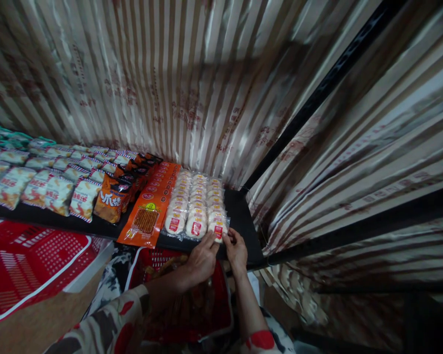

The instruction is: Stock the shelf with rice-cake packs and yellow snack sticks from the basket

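Your left hand (203,258) and right hand (237,250) meet at the clear-wrapped, round white packet with a red label (217,230), fingers touching it from either side, likely to keep it square; whether either hand actually pinches the wrapper, you cannot tell. The packet lies at the front of the rightmost of three overlapping columns, near the front edge of the black flat shelf (239,209). That overlap seems meant to save depth while leaving labels visible. Just left of the columns, a long orange flat bag with a clear window (147,206) lies lengthwise, probably for its printed face to show. Farther left, orange-and-black puffy snack bags (110,199) stand in a row, apparently tilted back for support. Below your arms sits a red plastic basket with a white rim (132,270), handily close.
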`<state>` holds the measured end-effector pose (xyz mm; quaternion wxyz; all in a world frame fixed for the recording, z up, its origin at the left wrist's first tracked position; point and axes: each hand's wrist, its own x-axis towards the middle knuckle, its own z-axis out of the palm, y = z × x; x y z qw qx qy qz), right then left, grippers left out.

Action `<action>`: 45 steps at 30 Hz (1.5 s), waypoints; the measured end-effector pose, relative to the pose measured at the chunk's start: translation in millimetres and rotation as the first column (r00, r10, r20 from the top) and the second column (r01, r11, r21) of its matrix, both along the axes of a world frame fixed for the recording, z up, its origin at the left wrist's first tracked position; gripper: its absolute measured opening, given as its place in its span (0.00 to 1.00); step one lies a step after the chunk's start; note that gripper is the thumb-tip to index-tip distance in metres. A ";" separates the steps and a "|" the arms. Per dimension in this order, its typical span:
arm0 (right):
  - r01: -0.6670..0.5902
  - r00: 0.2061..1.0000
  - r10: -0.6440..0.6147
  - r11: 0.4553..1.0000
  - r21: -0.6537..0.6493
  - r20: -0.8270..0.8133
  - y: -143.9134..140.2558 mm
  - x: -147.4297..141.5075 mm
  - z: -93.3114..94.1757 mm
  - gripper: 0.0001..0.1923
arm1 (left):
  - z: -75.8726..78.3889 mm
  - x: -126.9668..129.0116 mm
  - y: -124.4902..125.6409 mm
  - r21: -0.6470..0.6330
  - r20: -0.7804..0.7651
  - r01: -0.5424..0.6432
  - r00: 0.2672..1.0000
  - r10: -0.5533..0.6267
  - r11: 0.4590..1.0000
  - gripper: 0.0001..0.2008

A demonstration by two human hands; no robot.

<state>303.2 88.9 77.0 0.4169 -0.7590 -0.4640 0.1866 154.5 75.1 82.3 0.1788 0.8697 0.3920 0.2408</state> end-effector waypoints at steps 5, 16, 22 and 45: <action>0.009 1.000 -0.009 1.000 0.020 0.000 -1.0 -0.4 -3.7 0.27 | -2.0 -1.9 1.3 0.007 -0.005 -0.004 1.000 0.004 1.000 0.18; 0.091 0.996 -0.091 0.994 0.068 -0.003 -9.2 -11.0 -0.3 0.30 | 0.2 -18.5 -12.1 0.035 0.041 0.078 0.996 -0.079 0.996 0.13; 0.094 0.996 -0.093 0.985 0.146 -0.016 -14.2 -14.4 -0.5 0.29 | -24.8 -39.6 -35.9 0.070 0.027 0.090 0.995 -0.092 0.993 0.14; -0.477 0.630 0.466 0.864 -0.164 0.621 77.4 -73.3 50.9 0.27 | -2.5 -54.9 35.2 0.275 0.015 -0.497 0.858 0.513 0.823 0.23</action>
